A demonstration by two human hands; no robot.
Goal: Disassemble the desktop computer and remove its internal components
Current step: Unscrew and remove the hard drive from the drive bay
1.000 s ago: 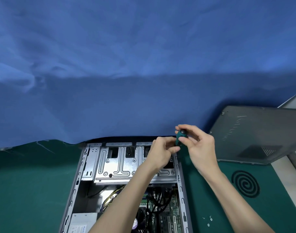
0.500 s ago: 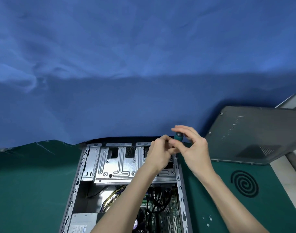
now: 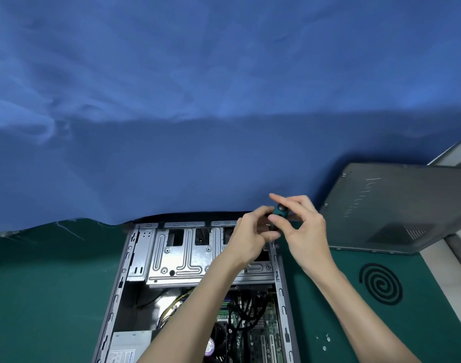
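Table (image 3: pixel 41 297): is lying under a green cover, with a blue cloth (image 3: pixel 198 100) hanging behind it.
Computer case (image 3: pixel 114 297): is lying open on its side at the near middle of the table, its far end touching the cloth.
Power supply (image 3: pixel 130 347): is sitting in the case's near left corner.
Drive cage (image 3: pixel 182 258): is spanning the case's far end, silver.
Motherboard (image 3: pixel 266 336): is showing in the case's near right part, under black cables.
Left hand (image 3: pixel 250 237): is curling its fingers round the lower part of the screwdriver (image 3: pixel 281 212).
Screwdriver: is standing roughly upright over the case's far right corner, teal handle uppermost.
Right hand (image 3: pixel 305 231): is pinching the teal handle between thumb and fingers, forefinger stretched out.
Screws (image 3: pixel 324 347): are lying loose on the table, right of the case.
Side panel (image 3: pixel 397 205): is resting off the case at the far right, tilted.
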